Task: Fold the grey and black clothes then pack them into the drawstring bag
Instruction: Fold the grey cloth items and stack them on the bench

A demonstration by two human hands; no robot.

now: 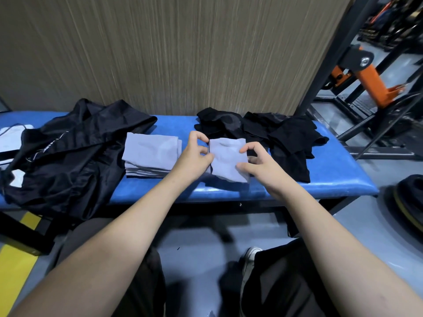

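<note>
1. Nearest the camera: two bare forearms reach forward over dark trousers, with a white-toed shoe [251,255] on the grey floor between the knees.
2. Left hand [196,154] pinches the left edge of a small folded grey cloth [226,160], thumb and fingers curled onto the fabric.
3. Right hand [256,162] sits at the cloth's right edge, fingers curled over the upper corner and thumb along the lower side, holding it. The hands are a cloth's width apart.
4. That grey cloth lies on the blue padded bench [332,177], near its front edge, roughly mid-bench.
5. Just left of it, apart from the hands, a stack of folded grey clothes [151,154] rests on the bench.
6. Far left: a large crumpled black drawstring bag [68,161] spreads over the bench and hangs over the front edge, thin white cord visible on it. A white item [9,140] lies partly under its left side; what it is, cannot tell.
7. Behind and right of the hands: a heap of unfolded black clothes [283,138] toward the back of the bench.
8. Beyond: a striped wood-grain wall [171,53].
9. Far right: orange-and-black gym equipment [368,76], blurred.
</note>
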